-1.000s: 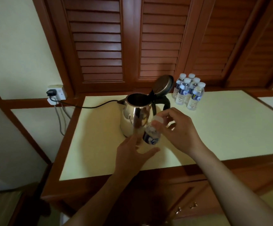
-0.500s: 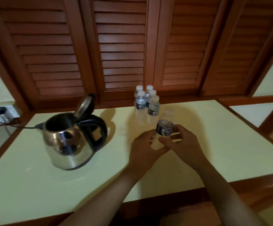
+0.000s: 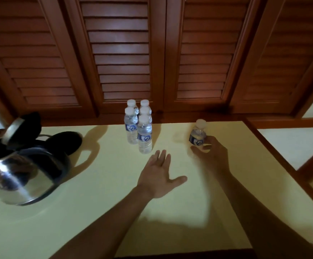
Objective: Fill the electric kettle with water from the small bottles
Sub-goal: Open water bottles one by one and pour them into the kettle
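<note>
With right hand (image 3: 210, 154) gripping capped bottle (image 3: 198, 134), seat base flat on counter (image 3: 96, 184) before releasing. Extend open, empty left hand (image 3: 158, 171) to bottle cluster (image 3: 144, 135) just beyond fingertips. Pour into lid-up kettle (image 3: 21, 165), well left of both hands.

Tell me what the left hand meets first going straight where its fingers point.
Probably the front bottle of the cluster; the open left hand points slightly to its right, so it might only graze it. Depth is unclear.
</note>
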